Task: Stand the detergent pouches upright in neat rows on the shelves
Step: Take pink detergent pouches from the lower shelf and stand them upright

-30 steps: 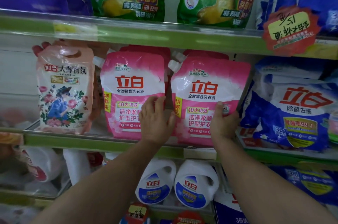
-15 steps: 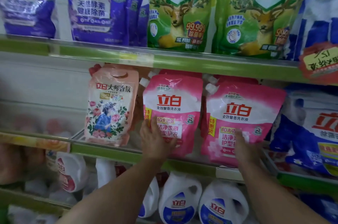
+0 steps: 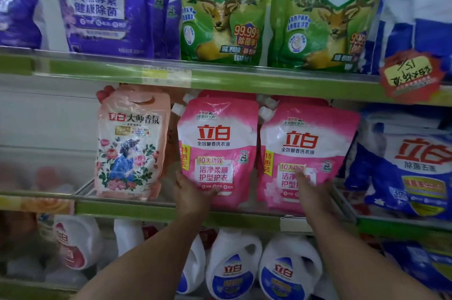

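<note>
Two pink pouches stand side by side on the middle shelf (image 3: pixel 171 209), near the middle of the view. The left pouch (image 3: pixel 217 150) stands about straight, and the right pouch (image 3: pixel 305 160) leans a bit toward 1 o'clock. They touch at their sides. More pink pouches peek out behind them. The left hand (image 3: pixel 193 195) lies on the bottom left corner of the left pouch, at about 7 o'clock on it, with the fingers fairly straight and pressed against the front. The right hand (image 3: pixel 311 192) lies flat on the lower front of the right pouch, at about 6 o'clock on it, fingers straight and pointing up. At 9 o'clock from the pink ones stands a peach pouch (image 3: pixel 132 145) with flowers on it, just beside them. At 3 o'clock are blue bags (image 3: pixel 411 167). On the top shelf (image 3: pixel 244 80), at 12 o'clock, stand green pouches (image 3: pixel 220 11) with a deer, and purple pouches (image 3: pixel 105 8) at 10 o'clock. At 6 o'clock, down below, sit white jugs (image 3: pixel 232 265).
</note>
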The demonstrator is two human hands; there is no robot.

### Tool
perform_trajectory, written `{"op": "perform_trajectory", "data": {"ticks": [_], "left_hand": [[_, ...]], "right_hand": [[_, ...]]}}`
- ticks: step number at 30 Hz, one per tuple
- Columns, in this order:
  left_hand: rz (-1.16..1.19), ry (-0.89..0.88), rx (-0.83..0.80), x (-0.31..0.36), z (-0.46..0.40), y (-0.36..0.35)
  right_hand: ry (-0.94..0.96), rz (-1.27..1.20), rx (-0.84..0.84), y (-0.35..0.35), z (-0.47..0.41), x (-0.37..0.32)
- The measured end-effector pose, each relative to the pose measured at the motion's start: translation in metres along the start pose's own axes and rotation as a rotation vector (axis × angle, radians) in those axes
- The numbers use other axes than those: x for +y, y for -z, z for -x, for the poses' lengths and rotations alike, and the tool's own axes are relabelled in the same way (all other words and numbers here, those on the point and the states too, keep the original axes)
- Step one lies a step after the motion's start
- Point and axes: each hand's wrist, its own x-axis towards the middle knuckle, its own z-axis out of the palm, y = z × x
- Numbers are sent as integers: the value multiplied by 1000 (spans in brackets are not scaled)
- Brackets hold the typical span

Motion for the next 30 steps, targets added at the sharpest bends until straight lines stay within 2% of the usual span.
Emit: {"op": "perform_trajectory", "data": {"ticks": [9,15,18,30], "left_hand": [[-18,20,16,-6,1,-1],[27,20,22,-12,3,-6],[46,26,30,-13,3,-8],[30,31,16,-25,-2,-5]], "right_hand": [[29,23,65,-3,13,-1],[79,35,-86,1,16,-4],[111,-8,-105,-3,17,-2],[127,13,103,7,14,-10]]}}
